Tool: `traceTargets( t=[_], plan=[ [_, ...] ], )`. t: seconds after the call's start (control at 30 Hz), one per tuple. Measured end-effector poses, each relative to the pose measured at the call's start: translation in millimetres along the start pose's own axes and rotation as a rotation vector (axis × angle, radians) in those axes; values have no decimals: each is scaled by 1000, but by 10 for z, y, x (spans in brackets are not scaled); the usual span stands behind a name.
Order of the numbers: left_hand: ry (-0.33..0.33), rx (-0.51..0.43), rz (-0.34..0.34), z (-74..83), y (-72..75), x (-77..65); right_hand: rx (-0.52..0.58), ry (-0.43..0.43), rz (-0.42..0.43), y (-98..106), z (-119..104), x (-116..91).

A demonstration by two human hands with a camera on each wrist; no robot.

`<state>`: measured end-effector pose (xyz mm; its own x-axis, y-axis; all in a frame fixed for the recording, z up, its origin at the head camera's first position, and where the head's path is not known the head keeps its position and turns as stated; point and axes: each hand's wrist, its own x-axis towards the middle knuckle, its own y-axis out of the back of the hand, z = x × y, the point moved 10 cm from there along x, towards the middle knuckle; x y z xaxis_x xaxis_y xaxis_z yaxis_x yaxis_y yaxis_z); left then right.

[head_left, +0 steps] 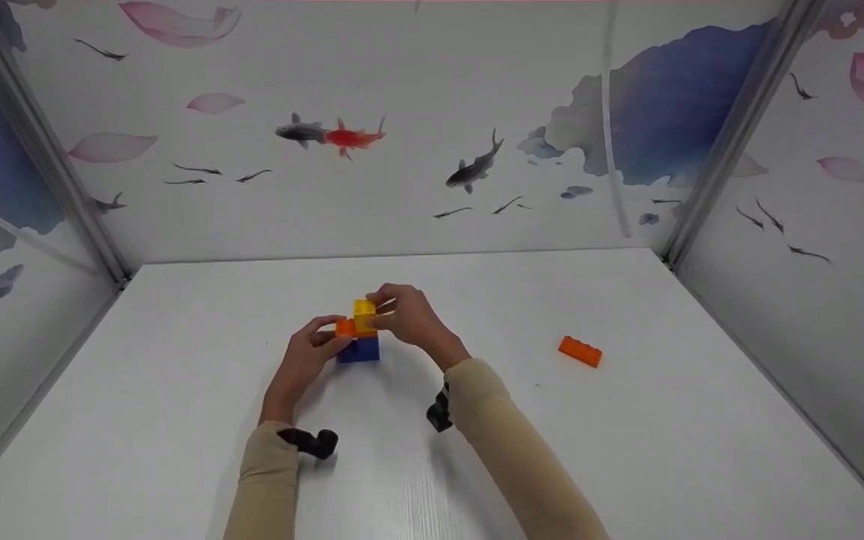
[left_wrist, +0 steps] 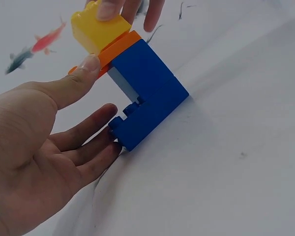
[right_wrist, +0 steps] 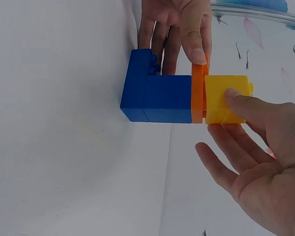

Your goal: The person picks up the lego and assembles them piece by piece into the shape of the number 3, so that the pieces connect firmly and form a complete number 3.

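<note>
Near the table's middle stands a small stack: a long blue brick (left_wrist: 152, 115) at the bottom, a shorter blue block (right_wrist: 168, 98) at its right end, and a thin orange brick (right_wrist: 197, 98) across the top. My left hand (head_left: 303, 364) pinches the overhanging end of that orange brick between thumb and forefinger; its other fingers are by the lower blue brick's end. Between thumb and fingers, my right hand (head_left: 413, 319) holds a yellow brick (right_wrist: 223, 98) on the orange one. A narrow gap shows between yellow and orange in the right wrist view.
Another orange brick (head_left: 580, 351) lies alone on the white table (head_left: 627, 450), to the right of the stack. White printed panels (head_left: 402, 210) with fish and petals enclose the table at the back and sides.
</note>
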<state>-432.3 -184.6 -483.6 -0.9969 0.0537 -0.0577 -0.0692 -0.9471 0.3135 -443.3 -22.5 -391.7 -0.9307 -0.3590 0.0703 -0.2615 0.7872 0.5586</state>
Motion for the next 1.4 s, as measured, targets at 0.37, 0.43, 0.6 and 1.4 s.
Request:
traceTargets(
  t=[0.37, 0.43, 0.6, 1.4],
  plan=[
    [3, -32, 4, 30, -7, -2, -73, 49, -10, -4, -46, -25],
    [13, -40, 4, 13, -16, -6, -96, 49, -16, -11, -50, -27],
    [20, -42, 18, -4, -5, -11, -102, 47, -16, -21, -40, -27],
    [19, -42, 13, -26, 7, 33, 44, 5, -13, -3, 85, 24]
  ],
)
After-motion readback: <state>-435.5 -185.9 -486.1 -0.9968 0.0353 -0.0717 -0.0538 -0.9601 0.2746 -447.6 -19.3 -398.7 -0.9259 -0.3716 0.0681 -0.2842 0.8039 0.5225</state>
